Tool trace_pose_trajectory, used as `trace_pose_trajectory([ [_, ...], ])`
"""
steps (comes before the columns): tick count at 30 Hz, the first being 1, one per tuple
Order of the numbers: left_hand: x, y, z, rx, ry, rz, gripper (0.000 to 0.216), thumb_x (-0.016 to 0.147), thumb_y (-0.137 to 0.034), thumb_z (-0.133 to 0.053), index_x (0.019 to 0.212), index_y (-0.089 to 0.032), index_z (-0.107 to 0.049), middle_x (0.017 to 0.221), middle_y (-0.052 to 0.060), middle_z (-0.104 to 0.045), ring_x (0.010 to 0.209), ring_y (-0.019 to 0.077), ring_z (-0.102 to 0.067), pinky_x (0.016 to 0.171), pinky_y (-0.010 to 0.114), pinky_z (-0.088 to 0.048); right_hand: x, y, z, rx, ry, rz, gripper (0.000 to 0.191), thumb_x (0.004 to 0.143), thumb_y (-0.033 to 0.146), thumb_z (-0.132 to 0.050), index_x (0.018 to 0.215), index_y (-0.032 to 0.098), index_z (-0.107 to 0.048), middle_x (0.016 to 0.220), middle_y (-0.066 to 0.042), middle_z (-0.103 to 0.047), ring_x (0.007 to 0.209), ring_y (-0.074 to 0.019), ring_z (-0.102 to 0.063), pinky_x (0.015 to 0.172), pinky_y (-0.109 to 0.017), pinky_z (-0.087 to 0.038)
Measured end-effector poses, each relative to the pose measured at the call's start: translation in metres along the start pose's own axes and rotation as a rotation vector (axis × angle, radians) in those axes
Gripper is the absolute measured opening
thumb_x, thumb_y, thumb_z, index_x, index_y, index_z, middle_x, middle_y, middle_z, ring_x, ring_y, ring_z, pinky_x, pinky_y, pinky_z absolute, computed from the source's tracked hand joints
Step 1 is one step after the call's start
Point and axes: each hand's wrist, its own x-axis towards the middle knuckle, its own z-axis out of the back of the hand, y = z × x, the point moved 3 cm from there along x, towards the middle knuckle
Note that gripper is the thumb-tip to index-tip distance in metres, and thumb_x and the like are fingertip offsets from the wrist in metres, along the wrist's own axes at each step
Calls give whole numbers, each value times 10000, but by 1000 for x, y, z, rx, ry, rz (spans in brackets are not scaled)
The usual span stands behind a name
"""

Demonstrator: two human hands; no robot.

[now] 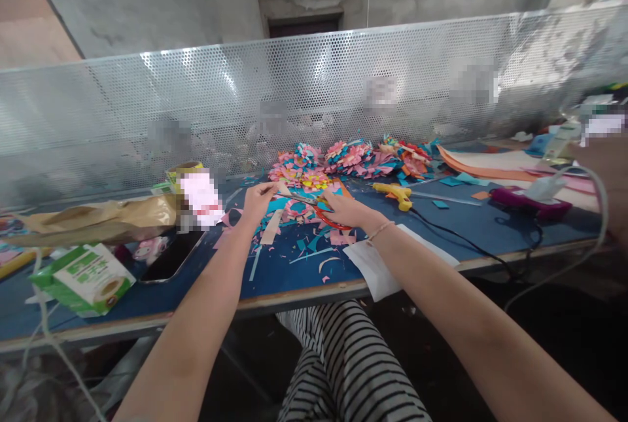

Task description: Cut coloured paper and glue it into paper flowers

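Observation:
My right hand [343, 208] is closed on red-handled scissors [326, 216], their blades pointing left toward my left hand [258, 199]. The left hand pinches a small piece of paper [279, 190] at the blade tips. Both hands hover over a litter of blue and pink paper scraps [294, 239] on the blue table [441, 226]. Just behind the hands lie several fringed paper flowers [343, 160] in pink, blue, yellow and red.
A yellow glue gun [395, 193] with a black cord lies to the right. White paper [377, 265] overhangs the front edge. A green carton [83, 278], a phone [169, 258] and a brown bag [98, 216] sit left. A perforated metal screen [314, 95] backs the table.

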Motion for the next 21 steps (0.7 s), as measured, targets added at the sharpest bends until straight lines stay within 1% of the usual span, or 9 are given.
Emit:
trace_pose_trajectory([
  [9,0,-2,0,61,32,15,228,674,-344,-671,798,-165,-737,818,47,-717,708,183,-642,672,318,-533,0,-2,0,8,-7,9,306,874,413,-423,1050,164,-425,956,-112,-637,787,-213,-596,619,-276,-385],
  [15,-1,-5,0,57,31,-2,237,673,-357,-666,800,-168,-733,799,33,-716,695,176,-642,659,303,-536,1,-2,-1,8,-15,16,287,879,416,-423,1027,170,-428,935,-107,-638,790,-209,-594,620,-272,-384],
  [21,-3,-8,1,63,2,8,225,658,-350,-680,779,-169,-735,753,28,-710,658,167,-627,646,300,-527,0,-2,0,22,-8,18,306,882,418,-420,1058,167,-424,961,-114,-635,810,-213,-599,630,-277,-395],
])
